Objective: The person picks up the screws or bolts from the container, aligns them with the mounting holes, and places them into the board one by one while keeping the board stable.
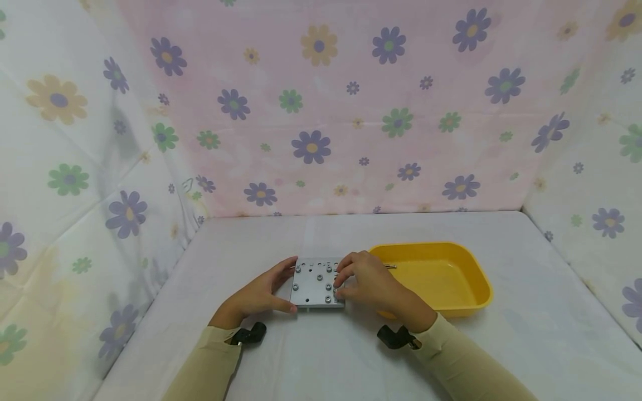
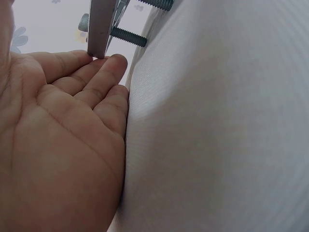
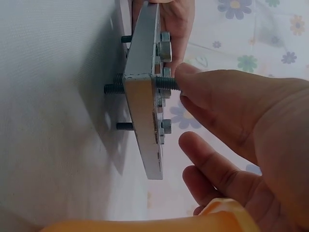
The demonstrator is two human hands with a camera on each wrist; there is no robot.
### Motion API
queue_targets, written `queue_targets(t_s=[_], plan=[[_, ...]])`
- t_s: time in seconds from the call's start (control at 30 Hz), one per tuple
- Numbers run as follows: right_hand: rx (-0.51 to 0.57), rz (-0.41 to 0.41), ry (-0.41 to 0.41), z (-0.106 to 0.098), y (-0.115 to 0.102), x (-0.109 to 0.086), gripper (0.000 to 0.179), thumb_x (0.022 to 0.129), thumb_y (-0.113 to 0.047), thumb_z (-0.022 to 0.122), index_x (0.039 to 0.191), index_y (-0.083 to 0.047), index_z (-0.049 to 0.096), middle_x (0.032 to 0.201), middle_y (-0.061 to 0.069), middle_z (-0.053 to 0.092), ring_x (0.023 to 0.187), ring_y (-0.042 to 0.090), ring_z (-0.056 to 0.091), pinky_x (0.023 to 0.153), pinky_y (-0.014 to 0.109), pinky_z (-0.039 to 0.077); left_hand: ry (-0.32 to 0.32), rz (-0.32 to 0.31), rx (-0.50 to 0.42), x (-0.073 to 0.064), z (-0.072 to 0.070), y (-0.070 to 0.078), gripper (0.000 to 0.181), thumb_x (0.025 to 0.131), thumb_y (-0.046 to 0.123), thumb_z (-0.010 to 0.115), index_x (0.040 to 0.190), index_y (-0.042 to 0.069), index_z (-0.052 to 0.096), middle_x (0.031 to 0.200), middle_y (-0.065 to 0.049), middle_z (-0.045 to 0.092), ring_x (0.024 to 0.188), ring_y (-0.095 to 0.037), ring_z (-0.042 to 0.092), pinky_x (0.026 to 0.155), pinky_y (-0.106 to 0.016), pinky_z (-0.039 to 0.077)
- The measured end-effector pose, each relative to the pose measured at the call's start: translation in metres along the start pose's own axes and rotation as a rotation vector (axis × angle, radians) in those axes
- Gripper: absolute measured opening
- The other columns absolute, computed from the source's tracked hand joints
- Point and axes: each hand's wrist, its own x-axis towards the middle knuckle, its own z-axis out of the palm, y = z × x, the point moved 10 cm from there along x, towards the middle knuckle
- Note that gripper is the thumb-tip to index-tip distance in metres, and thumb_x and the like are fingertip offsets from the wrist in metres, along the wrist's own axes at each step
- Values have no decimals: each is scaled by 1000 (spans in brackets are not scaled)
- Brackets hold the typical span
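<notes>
A silver metal plate (image 1: 313,289) with several socket-head bolts (image 1: 328,287) and some open holes is held close over the white table. My left hand (image 1: 263,292) grips its left side, thumb at the front corner and fingers at the back one. Threaded bolt ends (image 2: 129,36) stick out below the plate in the left wrist view. At the plate's right edge, my right hand (image 1: 373,281) pinches a bolt (image 3: 166,83) between thumb and forefinger. Its threads show above the plate's top face; its head is hidden by the fingertips. The other right fingers are loosely bent.
Right of the plate stands a yellow tray (image 1: 482,301), partly behind my right hand and wrist. A few small bolts (image 1: 391,266) show at its left side. Flowered cloth walls (image 1: 351,111) enclose the table at the back and both sides.
</notes>
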Motion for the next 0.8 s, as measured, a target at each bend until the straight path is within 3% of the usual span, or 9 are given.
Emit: queue_targets(t_s=[0.27,0.8], plan=[[-74,-46,10,0,-6,-1,9,80,-35,91,83,-35,82,115,-12,68,119,18,53,111,48,42,-4,3,-15,0,1,2,128,66,21,100,166,21,20,168,3,33,158,-22,27,131,-48,15],[-140,-32,2,5,-4,-1,8,80,-39,89,85,-37,83,115,-13,67,121,19,52,113,49,39,-3,11,-10,1,1,2,127,66,21,99,166,20,21,167,2,34,157,-23,28,131,-49,14]])
